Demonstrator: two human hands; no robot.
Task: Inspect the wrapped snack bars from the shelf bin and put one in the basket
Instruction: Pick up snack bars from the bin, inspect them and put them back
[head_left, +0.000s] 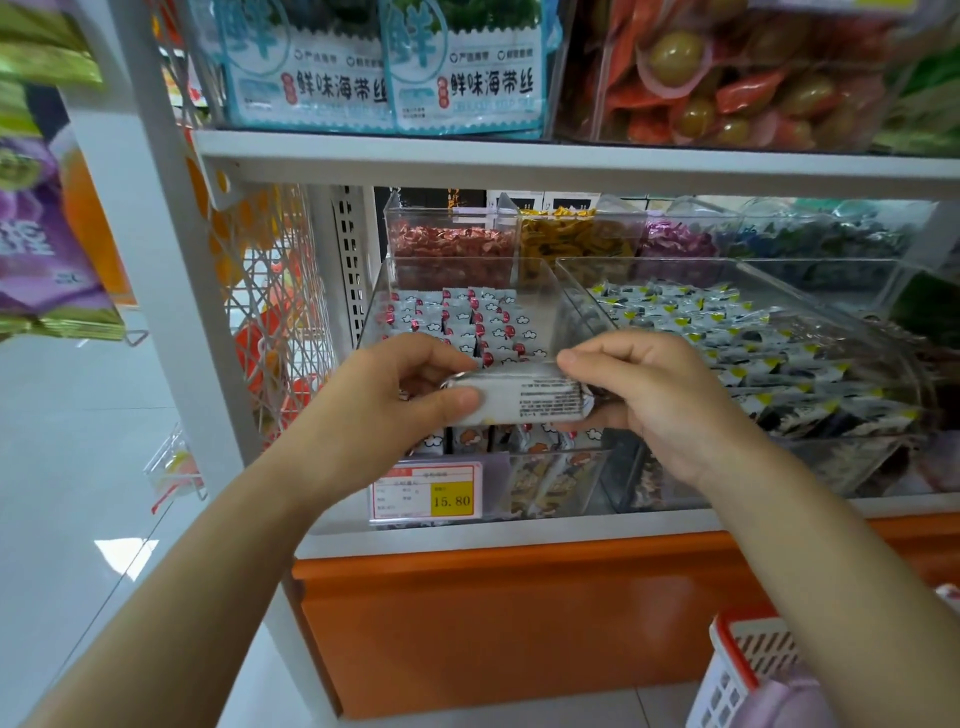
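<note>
A white wrapped snack bar with small black print facing up is held level in front of the shelf. My left hand pinches its left end and my right hand pinches its right end. Right behind it stands a clear shelf bin filled with several more white bars printed with red marks and clouds. The white basket with a red rim sits low at the bottom right, partly hidden by my right forearm.
A second clear bin of dark and yellow wrapped snacks stands to the right. A yellow price tag reading 15.80 hangs below the bin. Candy bins sit further back, an upper shelf overhangs, and a white shelf post stands left.
</note>
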